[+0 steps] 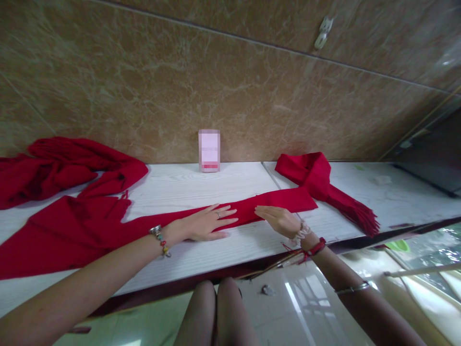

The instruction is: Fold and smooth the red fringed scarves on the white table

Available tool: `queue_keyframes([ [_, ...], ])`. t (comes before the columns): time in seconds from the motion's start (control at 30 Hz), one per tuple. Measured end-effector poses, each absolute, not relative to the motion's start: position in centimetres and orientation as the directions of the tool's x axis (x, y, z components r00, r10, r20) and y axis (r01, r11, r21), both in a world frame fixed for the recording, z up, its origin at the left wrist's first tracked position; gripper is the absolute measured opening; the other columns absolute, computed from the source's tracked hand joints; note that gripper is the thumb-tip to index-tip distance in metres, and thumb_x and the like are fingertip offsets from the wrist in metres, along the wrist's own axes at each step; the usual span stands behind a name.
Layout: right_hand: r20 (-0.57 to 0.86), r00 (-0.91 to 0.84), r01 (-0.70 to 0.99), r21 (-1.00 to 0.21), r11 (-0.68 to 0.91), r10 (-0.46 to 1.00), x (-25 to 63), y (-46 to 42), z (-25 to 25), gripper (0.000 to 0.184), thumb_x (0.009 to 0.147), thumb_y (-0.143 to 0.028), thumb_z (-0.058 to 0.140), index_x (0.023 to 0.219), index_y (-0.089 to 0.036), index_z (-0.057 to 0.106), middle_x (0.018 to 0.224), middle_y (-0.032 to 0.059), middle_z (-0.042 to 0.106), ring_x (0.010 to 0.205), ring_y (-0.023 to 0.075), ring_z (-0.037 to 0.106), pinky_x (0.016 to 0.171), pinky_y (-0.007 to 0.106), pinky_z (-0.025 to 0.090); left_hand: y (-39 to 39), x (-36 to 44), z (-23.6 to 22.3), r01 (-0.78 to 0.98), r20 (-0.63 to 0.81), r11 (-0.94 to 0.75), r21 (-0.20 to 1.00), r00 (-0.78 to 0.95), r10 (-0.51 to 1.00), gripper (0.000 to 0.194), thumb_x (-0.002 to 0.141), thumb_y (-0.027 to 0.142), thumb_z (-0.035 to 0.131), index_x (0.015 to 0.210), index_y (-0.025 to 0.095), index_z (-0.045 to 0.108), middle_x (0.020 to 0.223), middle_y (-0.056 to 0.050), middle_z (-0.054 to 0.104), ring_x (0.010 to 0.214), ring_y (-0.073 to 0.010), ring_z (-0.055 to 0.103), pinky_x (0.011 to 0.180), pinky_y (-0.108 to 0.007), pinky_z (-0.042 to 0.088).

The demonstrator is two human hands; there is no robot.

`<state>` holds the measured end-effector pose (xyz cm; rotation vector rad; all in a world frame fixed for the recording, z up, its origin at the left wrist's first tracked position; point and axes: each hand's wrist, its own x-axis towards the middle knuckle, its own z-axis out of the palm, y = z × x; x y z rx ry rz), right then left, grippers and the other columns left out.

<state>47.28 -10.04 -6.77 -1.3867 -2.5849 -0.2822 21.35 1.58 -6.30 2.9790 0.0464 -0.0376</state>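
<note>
Long red cloth strip (284, 198) lying lengthwise along white wood-grain surface (237, 252), in front of the person; wider and loosely spread at left, narrow from the middle to the right. Left hand (207, 224) palm down on the narrow part, fingers spread and straight, pressed flat, grasping nothing. Right hand (281, 221) at the strip farther right, fingers straight and held together, tips at the cloth, not clenched; cannot tell how firmly they touch. Hands apart, strip showing between them.

Bunched red cloth heap (82, 166) at left, behind the wide part. Looped red cloth with fringed end (319, 175) at right, by the strip's right end, fringe toward the front edge; cannot tell whether either piece joins the strip. Pale pink-and-white box-like item (209, 149) upright at the back, near the brown marbled wall (162, 86), its front blurred out. White fixture (323, 33) on the wall, upper right. Dark bulky object (432, 149) at far right, partly cut off.

Beaded bracelet (162, 240) on left wrist; pale coiled band (301, 233) and red cord bracelet (316, 248) on right wrist, silver bangle (353, 288) on right forearm. Person's knees (216, 298) below the front edge, over shiny tiled floor (288, 307).
</note>
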Motion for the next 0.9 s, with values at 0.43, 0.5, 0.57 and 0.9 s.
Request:
queue_keyframes([
  [0.43, 0.268, -0.331, 0.94, 0.009, 0.341, 0.905, 46.7, -10.3, -6.4, 0.043, 0.086, -0.021, 0.035, 0.129, -0.019, 0.039, 0.134, 0.0099, 0.04, 0.128, 0.0217, 0.026, 0.101, 0.051, 0.025, 1.1, 22.6, -5.8, 0.064, 0.019, -0.988, 0.143, 0.998, 0.067, 0.037, 0.091, 0.036, 0.033, 0.126, 0.026, 0.042, 0.139, -0.003, 0.033, 0.13, -0.0194, 0.02, 0.106, -0.044, 0.005],
  [0.5, 0.267, -0.187, 0.982, 0.034, 0.185, 0.945, 45.8, -9.6, -6.3, 0.044, 0.087, -0.026, 0.035, 0.131, -0.019, 0.036, 0.137, 0.0104, 0.035, 0.129, 0.0247, 0.024, 0.101, 0.054, 0.024, 1.0, 23.7, -5.9, 0.073, 0.046, -0.985, 0.155, 0.996, 0.081, 0.038, 0.091, 0.033, 0.033, 0.127, 0.025, 0.041, 0.139, -0.004, 0.034, 0.13, -0.0181, 0.02, 0.106, -0.041, 0.008],
  [0.57, 0.215, -0.102, 0.993, 0.077, 0.088, 0.971, 45.2, -9.0, -6.5, 0.044, 0.088, -0.029, 0.036, 0.13, -0.018, 0.037, 0.137, 0.0113, 0.035, 0.128, 0.0278, 0.025, 0.099, 0.057, 0.024, 1.2, 24.7, -6.2, 0.053, 0.047, -0.986, 0.16, 0.997, 0.061, 0.04, 0.091, 0.034, 0.034, 0.13, 0.025, 0.037, 0.139, -0.004, 0.032, 0.131, -0.0179, 0.019, 0.106, -0.039, 0.01],
  [0.9, 0.102, 0.141, 0.983, 0.107, -0.152, 0.985, 53.0, -10.2, -6.9, 0.045, 0.088, -0.035, 0.032, 0.131, -0.021, 0.035, 0.137, 0.0111, 0.036, 0.125, 0.0277, 0.03, 0.096, 0.056, 0.03, 1.9, 25.1, -6.4, 0.007, -0.01, -0.988, 0.154, 1.0, 0.006, 0.04, 0.092, 0.039, 0.03, 0.131, 0.036, 0.032, 0.143, -0.002, 0.024, 0.131, -0.0203, 0.018, 0.104, -0.046, 0.011],
])
